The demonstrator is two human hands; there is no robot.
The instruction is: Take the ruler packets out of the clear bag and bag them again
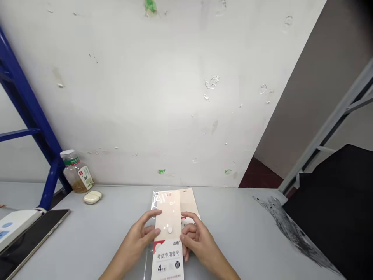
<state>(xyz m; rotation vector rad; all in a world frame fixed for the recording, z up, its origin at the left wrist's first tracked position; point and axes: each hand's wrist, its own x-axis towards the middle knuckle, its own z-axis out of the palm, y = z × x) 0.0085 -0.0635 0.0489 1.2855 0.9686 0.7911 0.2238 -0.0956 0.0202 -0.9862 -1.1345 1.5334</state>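
A long, narrow ruler set package (169,214) lies in front of me, pale pink above, with a white button-like dot and a white printed label on its lower part. My left hand (139,236) pinches its left edge between thumb and bent fingers. On the opposite edge, the thumb and forefinger of my right hand (196,238) close on it, the other fingers curled. Beneath it, to the right, shows a second pink package (189,198), partly covered. Clear plastic film (155,197) sticks out on the left side. The lower end of the package runs out of view.
At the back left stand a lidded jar (76,173) and a small cream case (92,197). A tablet-like device (35,237) and a white box (16,225) lie at the left. A black cloth-like item (335,202) hangs over the right side. The white wall (175,97) borders the table (247,233).
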